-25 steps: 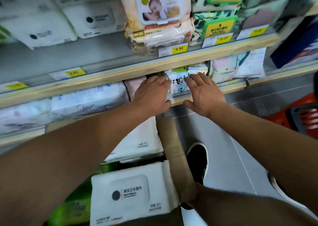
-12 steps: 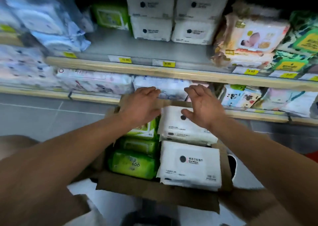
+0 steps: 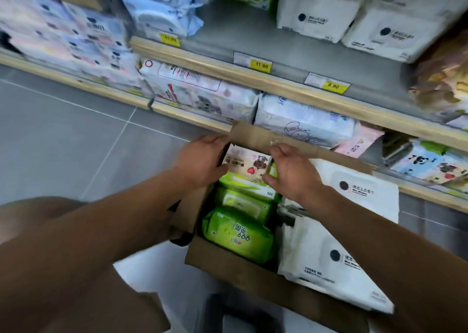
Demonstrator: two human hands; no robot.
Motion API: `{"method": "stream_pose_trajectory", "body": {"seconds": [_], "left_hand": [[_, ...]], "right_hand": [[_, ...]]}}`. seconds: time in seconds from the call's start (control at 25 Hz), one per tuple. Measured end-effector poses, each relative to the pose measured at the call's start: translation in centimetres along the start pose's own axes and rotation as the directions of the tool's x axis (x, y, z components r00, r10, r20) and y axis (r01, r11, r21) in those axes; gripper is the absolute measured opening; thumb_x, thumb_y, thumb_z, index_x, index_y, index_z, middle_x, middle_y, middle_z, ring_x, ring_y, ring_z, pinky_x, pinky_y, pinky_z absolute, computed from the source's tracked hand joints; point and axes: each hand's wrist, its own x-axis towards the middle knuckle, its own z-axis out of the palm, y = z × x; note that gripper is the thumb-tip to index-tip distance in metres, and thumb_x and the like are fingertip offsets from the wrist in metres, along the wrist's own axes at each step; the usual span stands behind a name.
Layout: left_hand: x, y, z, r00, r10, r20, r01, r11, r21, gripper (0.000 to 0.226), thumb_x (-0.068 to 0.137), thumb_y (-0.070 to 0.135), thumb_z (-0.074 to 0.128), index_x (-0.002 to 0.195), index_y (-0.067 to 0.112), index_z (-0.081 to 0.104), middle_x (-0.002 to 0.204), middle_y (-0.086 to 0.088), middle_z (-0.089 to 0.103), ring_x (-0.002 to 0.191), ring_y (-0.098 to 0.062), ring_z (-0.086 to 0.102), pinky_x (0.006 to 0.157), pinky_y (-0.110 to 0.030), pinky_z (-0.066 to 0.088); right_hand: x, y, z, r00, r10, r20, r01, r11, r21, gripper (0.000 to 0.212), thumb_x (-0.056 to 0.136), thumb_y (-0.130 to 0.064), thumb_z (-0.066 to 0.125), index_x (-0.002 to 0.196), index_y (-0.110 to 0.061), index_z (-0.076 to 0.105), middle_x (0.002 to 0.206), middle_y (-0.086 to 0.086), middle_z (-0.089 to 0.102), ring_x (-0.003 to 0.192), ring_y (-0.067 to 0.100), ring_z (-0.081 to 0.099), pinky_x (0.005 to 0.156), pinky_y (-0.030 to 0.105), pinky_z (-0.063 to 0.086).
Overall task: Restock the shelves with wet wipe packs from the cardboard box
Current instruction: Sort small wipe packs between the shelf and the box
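Observation:
The open cardboard box [image 3: 255,277] sits on the floor in front of the shelves. At its far end stands a small pink-and-white wipe pack with a bear print [image 3: 247,164]. My left hand [image 3: 202,159] grips its left side and my right hand [image 3: 291,170] its right side. Below it in the box lie green wipe packs [image 3: 239,231], stacked in a row. White wipe packs with a black dot [image 3: 329,254] fill the box's right half. The lower shelf [image 3: 291,93] behind the box holds pale packs lying flat.
The upper shelf carries white packs [image 3: 319,6] and blue packs [image 3: 159,8], with yellow price tags [image 3: 260,65] along its wooden edge. Panda-print packs [image 3: 430,165] lie on the lower shelf at right. Grey tiled floor [image 3: 76,140] spreads to the left. My knee [image 3: 33,216] is at lower left.
My hands have left the lower shelf, come down to the box, and closed on the bear-print pack at its far end. The view has swung left and down.

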Motion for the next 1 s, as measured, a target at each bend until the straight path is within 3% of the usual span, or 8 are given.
{"method": "stream_pose_trajectory", "body": {"seconds": [0.28,0.44,0.56,0.76,0.88,1.0], "left_hand": [[3.9,-3.6,4.8,0.994,-0.02,0.112,0.026,0.999,-0.048,0.066,0.07,0.044,0.055,0.132,0.024,0.046,0.129,-0.006,0.058,0.114,-0.032,0.055,0.094,-0.04,0.047],[4.8,-4.1,6.4,0.996,-0.027,0.082,0.038,0.99,-0.133,0.061,0.075,0.036,0.061,0.132,0.017,0.05,0.132,-0.01,0.056,0.12,-0.033,0.05,0.098,-0.042,0.045],[4.8,-4.1,7.0,0.996,-0.04,0.076,0.051,0.988,-0.145,0.059,0.076,0.037,0.064,0.13,0.018,0.052,0.126,-0.011,0.059,0.114,-0.035,0.053,0.093,-0.043,0.047],[4.3,-3.5,7.0,0.997,-0.062,0.045,0.07,0.973,-0.218,0.05,0.08,0.036,0.067,0.125,0.016,0.058,0.113,-0.012,0.065,0.102,-0.034,0.058,0.083,-0.037,0.048],[3.8,-2.2,6.9,0.995,-0.067,0.076,0.086,0.952,-0.294,0.05,0.083,0.034,0.067,0.128,0.014,0.057,0.114,-0.011,0.066,0.103,-0.031,0.06,0.084,-0.034,0.047],[3.2,-1.5,6.5,0.987,-0.109,0.114,0.144,0.919,-0.367,0.041,0.083,0.029,0.069,0.119,0.011,0.062,0.105,-0.01,0.068,0.093,-0.026,0.061,0.074,-0.027,0.044]], "right_hand": [[5.5,-0.3,5.0,0.989,0.098,0.108,-0.1,0.995,0.01,0.057,0.091,-0.036,0.059,0.141,-0.017,0.038,0.145,0.005,0.038,0.132,0.03,0.037,0.105,0.039,0.037],[6.7,-0.3,6.6,0.986,0.152,0.069,-0.147,0.986,-0.08,0.067,0.088,-0.041,0.062,0.143,-0.017,0.033,0.148,0.003,0.032,0.133,0.03,0.028,0.105,0.043,0.035],[6.8,-0.2,7.3,0.98,0.19,0.058,-0.186,0.98,-0.07,0.068,0.082,-0.045,0.069,0.137,-0.016,0.041,0.144,0.006,0.035,0.129,0.032,0.031,0.105,0.042,0.033],[5.8,0.2,6.4,0.97,0.242,-0.01,-0.239,0.963,0.128,0.024,0.083,-0.023,0.068,0.104,-0.017,0.058,0.121,0.007,0.054,0.11,0.03,0.052,0.087,0.036,0.044],[4.8,0.0,6.0,0.964,0.264,0.013,-0.261,0.944,0.203,0.016,0.082,-0.021,0.069,0.095,-0.02,0.06,0.106,0.005,0.064,0.1,0.027,0.059,0.081,0.033,0.048],[4.1,-0.7,5.4,0.956,0.294,-0.002,-0.261,0.852,0.455,0.017,0.08,-0.017,0.073,0.083,-0.022,0.057,0.087,-0.003,0.066,0.077,0.012,0.062,0.068,0.022,0.047]]}}
